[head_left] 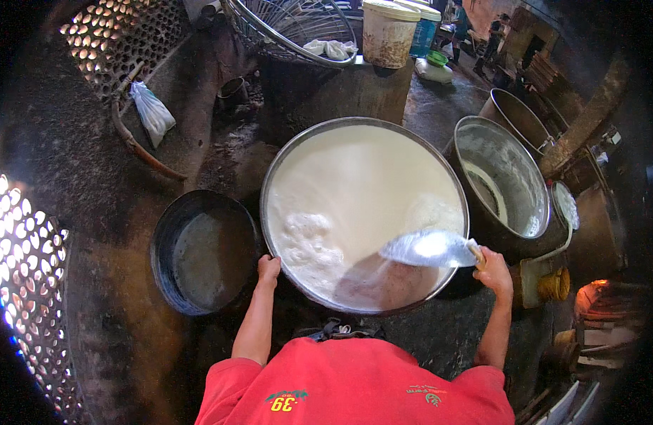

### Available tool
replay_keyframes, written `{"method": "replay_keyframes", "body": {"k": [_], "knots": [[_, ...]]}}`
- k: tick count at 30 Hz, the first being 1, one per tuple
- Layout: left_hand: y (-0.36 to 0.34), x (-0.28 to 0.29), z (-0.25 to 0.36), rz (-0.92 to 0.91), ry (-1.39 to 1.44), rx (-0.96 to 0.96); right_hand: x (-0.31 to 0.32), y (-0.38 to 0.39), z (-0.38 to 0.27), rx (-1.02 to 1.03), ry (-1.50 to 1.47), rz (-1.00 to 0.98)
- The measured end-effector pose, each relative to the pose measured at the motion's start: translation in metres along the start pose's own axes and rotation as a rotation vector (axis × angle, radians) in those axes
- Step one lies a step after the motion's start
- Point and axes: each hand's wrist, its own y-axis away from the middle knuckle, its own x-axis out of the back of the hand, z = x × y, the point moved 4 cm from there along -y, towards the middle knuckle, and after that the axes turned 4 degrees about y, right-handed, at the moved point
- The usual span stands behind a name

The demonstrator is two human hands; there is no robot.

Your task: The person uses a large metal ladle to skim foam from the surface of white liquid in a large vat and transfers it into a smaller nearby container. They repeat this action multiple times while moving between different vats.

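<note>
Two hands are occupied: the right hand [495, 273] has fingers wrapped round the handle of a broad scoop [422, 248], its blade over pale liquid [362, 184]; the left hand [268, 269] clasps the vat's [264, 202] rim. If damp, the handle could twist loose; a tug at the rim could slop liquid over.

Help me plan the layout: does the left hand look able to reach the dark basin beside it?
Probably yes: the left hand holds the rim of the large vat close to the dark basin, with nothing visible between, though it may have to let go first.
</note>
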Motion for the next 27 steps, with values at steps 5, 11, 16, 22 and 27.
{"method": "replay_keyframes", "body": {"k": [5, 11, 16, 22, 27], "knots": [[-0.003, -0.001, 0.001, -0.013, -0.079, -0.065, -0.04, -0.054, 0.008, -0.018, -0.181, 0.41], [-0.004, 0.0, 0.002, 0.002, -0.008, 0.022, -0.144, -0.116, 0.033, -0.097, -0.145, 0.265], [-0.006, 0.001, -0.003, -0.006, -0.021, 0.044, -0.193, -0.105, 0.005, -0.031, -0.301, 0.171], [-0.007, 0.0, -0.003, -0.048, -0.023, -0.013, -0.236, -0.078, -0.033, 0.012, -0.307, 0.172], [0.0, -0.001, 0.007, -0.116, -0.02, 0.026, -0.266, -0.056, -0.07, -0.037, -0.317, 0.107]]}}
